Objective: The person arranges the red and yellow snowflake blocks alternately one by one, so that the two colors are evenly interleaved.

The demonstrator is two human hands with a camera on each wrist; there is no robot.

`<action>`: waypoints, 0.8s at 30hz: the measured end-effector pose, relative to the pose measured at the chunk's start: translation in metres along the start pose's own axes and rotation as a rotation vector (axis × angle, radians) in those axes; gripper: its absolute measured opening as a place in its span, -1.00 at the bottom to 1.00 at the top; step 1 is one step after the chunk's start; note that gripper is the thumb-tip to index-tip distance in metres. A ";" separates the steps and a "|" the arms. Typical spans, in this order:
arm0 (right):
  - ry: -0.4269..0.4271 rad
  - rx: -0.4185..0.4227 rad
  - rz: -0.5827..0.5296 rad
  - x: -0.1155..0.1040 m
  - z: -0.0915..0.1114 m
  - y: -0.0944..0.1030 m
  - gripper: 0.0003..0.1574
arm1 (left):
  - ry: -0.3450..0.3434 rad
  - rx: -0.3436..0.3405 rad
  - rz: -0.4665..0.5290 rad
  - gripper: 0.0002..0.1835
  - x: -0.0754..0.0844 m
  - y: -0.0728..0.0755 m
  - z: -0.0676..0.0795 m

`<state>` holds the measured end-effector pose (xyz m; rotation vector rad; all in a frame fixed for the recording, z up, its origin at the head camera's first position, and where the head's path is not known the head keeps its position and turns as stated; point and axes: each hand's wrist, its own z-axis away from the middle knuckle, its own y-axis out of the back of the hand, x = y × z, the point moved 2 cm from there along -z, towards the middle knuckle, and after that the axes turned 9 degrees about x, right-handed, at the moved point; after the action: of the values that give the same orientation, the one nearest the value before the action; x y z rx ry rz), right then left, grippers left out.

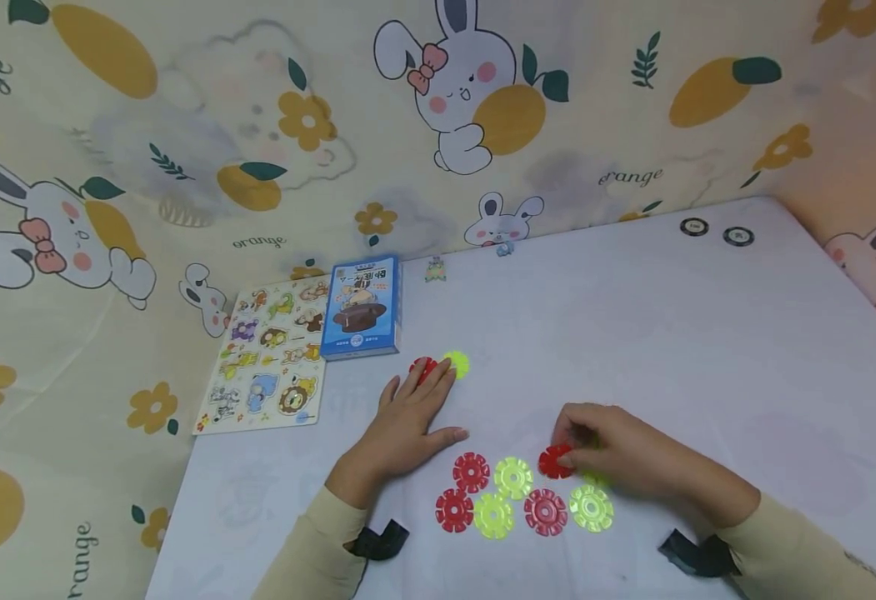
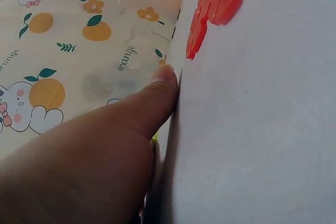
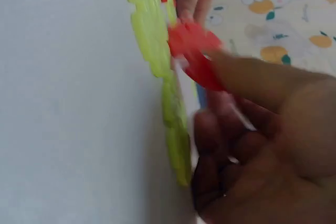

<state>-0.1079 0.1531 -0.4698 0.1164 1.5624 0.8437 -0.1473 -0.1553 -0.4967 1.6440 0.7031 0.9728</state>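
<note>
In the head view, my left hand [image 1: 406, 429] lies with its fingers extended on the table. Its fingertips touch a red notched disc [image 1: 418, 367] and a yellow-green notched disc [image 1: 458, 364], partly covering both. My right hand [image 1: 625, 450] pinches another red notched disc [image 1: 555, 461] between thumb and fingers; the right wrist view shows this red disc [image 3: 194, 45] tilted off the table. Below are two rows of red and yellow-green discs, including a red disc [image 1: 471, 472], a yellow-green disc [image 1: 513, 478] and a yellow-green disc [image 1: 591, 508]. One yellow-green disc is mostly hidden under my right hand.
A blue box [image 1: 361, 307] overlaps an animal picture board [image 1: 265, 358] at the table's left. Two black round pieces [image 1: 738, 237] lie at the far right corner. Two small figures, one of them a greenish figure [image 1: 435, 268], are near the back edge by the patterned wall.
</note>
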 end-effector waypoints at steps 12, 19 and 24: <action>-0.104 0.206 -0.073 -0.006 -0.070 0.014 -0.77 | 0.004 -0.002 -0.013 -0.04 -0.001 -0.003 0.000; -0.120 0.219 0.001 -0.008 -0.103 0.008 -0.71 | 0.007 0.003 -0.011 -0.04 -0.003 -0.005 0.000; -0.090 0.204 0.123 -0.016 -0.101 0.004 -0.53 | -0.002 0.017 -0.013 -0.04 -0.002 -0.005 0.000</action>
<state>-0.1966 0.1036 -0.4604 0.3965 1.5648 0.7622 -0.1480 -0.1561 -0.5025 1.6534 0.7215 0.9583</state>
